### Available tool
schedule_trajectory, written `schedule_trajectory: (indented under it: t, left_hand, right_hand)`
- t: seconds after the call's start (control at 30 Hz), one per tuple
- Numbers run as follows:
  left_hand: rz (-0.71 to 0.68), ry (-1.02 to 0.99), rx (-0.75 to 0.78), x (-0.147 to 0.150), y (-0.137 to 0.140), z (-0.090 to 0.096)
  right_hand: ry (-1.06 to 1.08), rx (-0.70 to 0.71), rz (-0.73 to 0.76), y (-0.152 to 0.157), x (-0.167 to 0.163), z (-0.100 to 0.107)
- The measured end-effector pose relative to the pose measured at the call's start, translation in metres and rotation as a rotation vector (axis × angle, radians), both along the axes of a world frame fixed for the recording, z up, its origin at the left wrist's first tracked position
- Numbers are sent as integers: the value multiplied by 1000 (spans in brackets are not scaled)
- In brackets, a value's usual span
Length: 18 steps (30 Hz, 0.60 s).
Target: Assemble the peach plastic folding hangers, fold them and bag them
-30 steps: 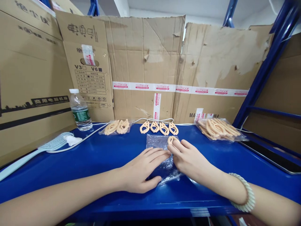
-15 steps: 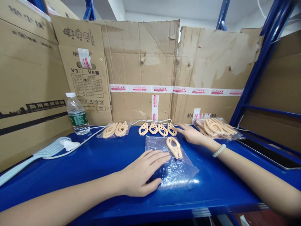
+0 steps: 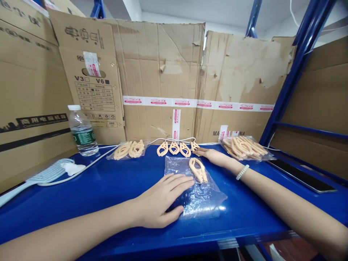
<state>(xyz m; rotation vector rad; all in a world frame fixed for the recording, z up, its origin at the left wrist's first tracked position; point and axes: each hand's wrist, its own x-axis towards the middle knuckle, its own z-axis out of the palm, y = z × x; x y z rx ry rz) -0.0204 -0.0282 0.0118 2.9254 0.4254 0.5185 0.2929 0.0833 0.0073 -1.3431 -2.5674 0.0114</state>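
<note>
My left hand (image 3: 165,199) lies flat with fingers stretched out on the left part of a clear plastic bag (image 3: 203,203). In the bag's upper right is one beige folding hanger (image 3: 198,170), folded up. Behind the bag, several like hangers stand in a row, among them a left one (image 3: 162,149), a second (image 3: 174,148) and a third (image 3: 185,149). At the row's right end my right hand (image 3: 213,156) has its fingers closed on the last hanger (image 3: 194,145), partly covering it. The thumb of that hand is hard to make out.
Bagged hangers lie at the back left (image 3: 127,149), with a larger bagged pile (image 3: 244,146) at the back right. A water bottle (image 3: 83,132), a light-blue brush (image 3: 49,174) and a white cable (image 3: 89,166) are at left. A dark phone-like slab (image 3: 301,175) lies right. Cardboard (image 3: 163,72) walls the back.
My right fingers have come down and closed on the row's rightmost hanger. My left hand stays flat on the bag. The whole view has shifted slightly.
</note>
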Motion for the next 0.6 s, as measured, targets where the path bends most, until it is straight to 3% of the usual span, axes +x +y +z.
schedule_trajectory:
  t: [0.6]
  left_hand:
    - [6, 28, 15, 1, 0, 1]
  right_hand:
    - [-60, 124, -5, -7, -13, 6]
